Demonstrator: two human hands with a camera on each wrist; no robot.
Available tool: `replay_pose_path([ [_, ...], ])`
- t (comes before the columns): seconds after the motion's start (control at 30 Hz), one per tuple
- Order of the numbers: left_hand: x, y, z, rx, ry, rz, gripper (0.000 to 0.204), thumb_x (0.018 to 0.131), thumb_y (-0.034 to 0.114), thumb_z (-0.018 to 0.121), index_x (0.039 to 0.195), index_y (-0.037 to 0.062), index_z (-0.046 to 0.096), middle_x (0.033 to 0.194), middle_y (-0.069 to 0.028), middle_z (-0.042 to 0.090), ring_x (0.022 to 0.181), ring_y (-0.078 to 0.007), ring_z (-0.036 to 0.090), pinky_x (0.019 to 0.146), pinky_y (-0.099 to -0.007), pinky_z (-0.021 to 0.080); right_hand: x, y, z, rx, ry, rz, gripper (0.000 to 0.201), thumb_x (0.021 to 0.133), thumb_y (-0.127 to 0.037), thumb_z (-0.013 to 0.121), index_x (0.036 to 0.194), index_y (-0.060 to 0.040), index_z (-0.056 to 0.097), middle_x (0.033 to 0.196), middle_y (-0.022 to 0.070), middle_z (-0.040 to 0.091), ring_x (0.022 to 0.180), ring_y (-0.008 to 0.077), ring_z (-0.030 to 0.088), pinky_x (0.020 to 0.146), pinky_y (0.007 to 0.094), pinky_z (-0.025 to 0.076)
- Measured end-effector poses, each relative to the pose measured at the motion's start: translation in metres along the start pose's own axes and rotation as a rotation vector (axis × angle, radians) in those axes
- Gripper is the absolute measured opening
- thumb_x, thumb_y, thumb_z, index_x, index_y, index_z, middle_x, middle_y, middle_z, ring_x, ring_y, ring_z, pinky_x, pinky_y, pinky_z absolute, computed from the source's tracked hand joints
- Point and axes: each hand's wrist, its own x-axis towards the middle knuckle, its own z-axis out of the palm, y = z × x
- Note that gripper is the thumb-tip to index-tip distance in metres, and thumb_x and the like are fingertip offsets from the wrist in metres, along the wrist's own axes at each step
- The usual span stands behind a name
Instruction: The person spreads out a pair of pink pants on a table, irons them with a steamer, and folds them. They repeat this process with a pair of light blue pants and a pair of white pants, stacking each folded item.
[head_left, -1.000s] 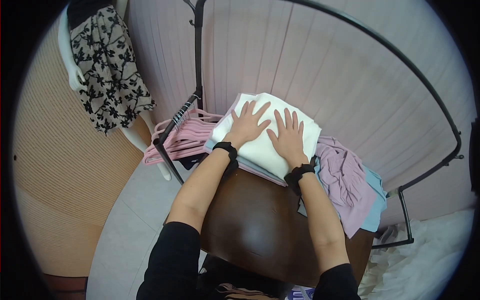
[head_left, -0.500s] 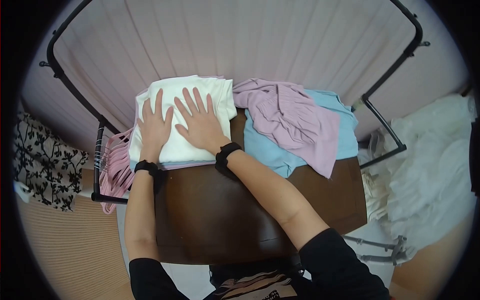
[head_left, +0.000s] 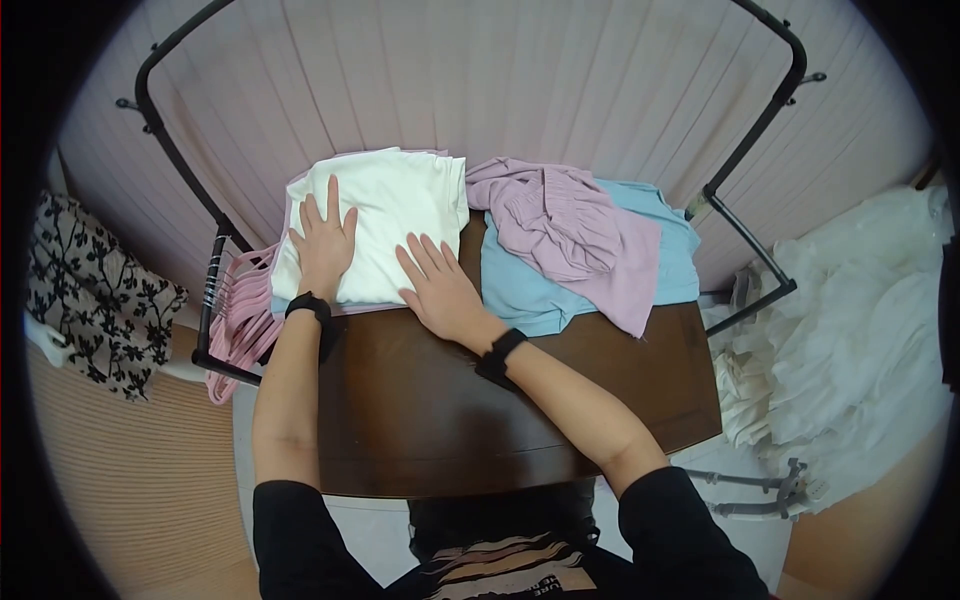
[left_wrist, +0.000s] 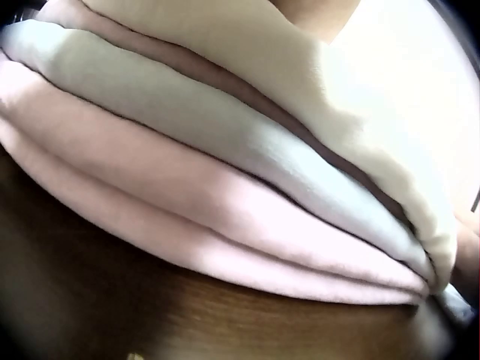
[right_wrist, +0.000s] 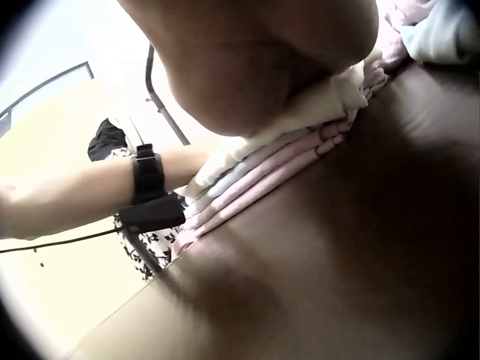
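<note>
Folded white cotton garment point(head_left: 385, 225) tops a stack of folded clothes, w/ a pale blue folded layer point(left_wrist: 225, 142) and pink folded layers point(left_wrist: 187, 210) under it, all on the far-left part of the dark brown wooden desk point(head_left: 450, 410). Left wrist view shows the stack edge-on: white on top, then pink, blue, pink, bottom layer touching the desk.

Left hand point(head_left: 323, 238): flat, fingers straight and spread, palm down on the white garment's left half; grips nothing. Right hand point(head_left: 440, 290): also flat, fingers straight, lying at the stack's near-right corner, fingertips on the white fabric, heel of palm over the desk edge of the stack; grip loose, holds nothing. Both wrists carry black strapped bands point(head_left: 309, 305).

Just right of the right hand: crumpled lilac pleated garment point(head_left: 575, 235) lying over a light blue garment point(head_left: 670, 250), both spread on the desk's far-right part, touching the stack's right side.

Left of the left hand, off the desk: bunch of pink hangers point(head_left: 240, 310) on a black metal clothes rail point(head_left: 180, 160). Farther left: black-and-beige floral dress point(head_left: 95, 290). Far right of the right hand: heap of white tulle fabric point(head_left: 850, 330). Behind everything, pale pink pleated curtain point(head_left: 480, 70).
</note>
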Motion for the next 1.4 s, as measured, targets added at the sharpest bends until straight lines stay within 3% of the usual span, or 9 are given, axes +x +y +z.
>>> replay_pose_path([
  [0.17,-0.001,-0.001,-0.001,-0.004,0.013,-0.022,0.07,0.107,0.053,0.044,0.168,0.0338,0.016,0.161,-0.0274,0.032,0.152,-0.0459,0.028,0.112,-0.0769,0.026,-0.03,-0.004,-0.069,0.163,-0.21,-0.097,0.059,0.09,-0.012,0.072,0.144,-0.0009,0.052,0.151,0.0236,0.049,0.141,0.0415,0.047,0.117,0.052,0.038],
  [0.27,-0.005,0.0,0.0,-0.026,0.045,-0.038,0.069,0.107,0.052,0.045,0.168,0.0336,0.018,0.16,-0.0273,0.033,0.151,-0.0459,0.03,0.111,-0.0779,0.026,-0.022,0.018,-0.124,0.011,0.034,-0.069,0.044,0.083,-0.004,0.071,0.125,0.0013,0.063,0.132,0.0223,0.062,0.125,0.0409,0.057,0.106,0.0497,0.045],
  [0.43,-0.004,0.001,0.001,-0.018,0.083,-0.027,0.069,0.106,0.052,0.047,0.167,0.0337,0.019,0.161,-0.0267,0.035,0.151,-0.0448,0.031,0.113,-0.0757,0.028,-0.028,0.115,-0.15,-0.425,0.14,0.153,0.035,0.085,-0.008,0.068,0.119,0.0027,0.066,0.116,0.022,0.067,0.109,0.0415,0.063,0.094,0.0508,0.049],
  [0.63,-0.005,0.0,-0.001,-0.018,0.116,-0.019,0.069,0.107,0.05,0.048,0.167,0.0334,0.02,0.159,-0.0266,0.036,0.15,-0.0433,0.033,0.112,-0.0753,0.029,-0.026,0.163,-0.155,-0.284,0.054,0.303,0.021,0.094,-0.015,0.065,0.1,0.0046,0.07,0.093,0.0238,0.067,0.084,0.0433,0.065,0.079,0.0484,0.053],
  [0.8,-0.004,-0.001,-0.001,-0.032,0.123,-0.018,0.069,0.107,0.05,0.047,0.167,0.0333,0.02,0.159,-0.0265,0.036,0.15,-0.0434,0.033,0.112,-0.0753,0.029,0.018,0.155,-0.162,-0.298,0.409,0.424,0.021,0.097,-0.015,0.062,0.101,0.0052,0.066,0.096,0.0252,0.065,0.088,0.0447,0.063,0.079,0.0508,0.052],
  [0.97,-0.005,-0.001,0.0,-0.048,0.14,-0.015,0.068,0.107,0.05,0.048,0.167,0.0326,0.021,0.158,-0.0268,0.037,0.15,-0.0438,0.033,0.112,-0.0751,0.028,0.029,0.137,-0.094,-0.456,0.036,0.287,0.032,0.091,-0.024,0.07,0.108,0.0022,0.063,0.106,0.0235,0.062,0.096,0.0433,0.064,0.082,0.0508,0.054],
  [1.2,-0.005,0.0,-0.003,-0.055,0.142,0.023,0.069,0.106,0.048,0.05,0.167,0.0305,0.024,0.157,-0.0283,0.038,0.148,-0.0448,0.034,0.113,-0.0739,0.027,0.015,0.135,-0.096,-0.421,-0.014,0.292,0.03,0.083,-0.023,0.073,0.099,0.0013,0.067,0.103,0.0206,0.063,0.1,0.0399,0.064,0.085,0.049,0.053],
  [1.3,-0.006,0.003,-0.01,-0.143,0.136,0.004,0.069,0.105,0.044,0.053,0.167,0.0299,0.025,0.156,-0.0301,0.037,0.149,-0.0469,0.032,0.114,-0.0738,0.026,0.013,0.128,-0.103,-0.479,0.06,0.351,0.026,0.081,-0.022,0.072,0.096,-0.0013,0.07,0.102,0.017,0.065,0.1,0.0357,0.065,0.086,0.0488,0.048],
  [1.4,-0.011,0.002,-0.032,-0.181,0.304,0.19,0.062,0.101,0.023,0.061,0.158,0.0121,0.041,0.157,-0.029,0.037,0.148,-0.0454,0.035,0.118,-0.0649,0.029,0.011,0.12,-0.123,-0.443,0.372,0.274,0.024,0.081,-0.022,0.07,0.097,-0.004,0.072,0.101,0.0136,0.067,0.097,0.0324,0.065,0.086,0.0478,0.045],
])
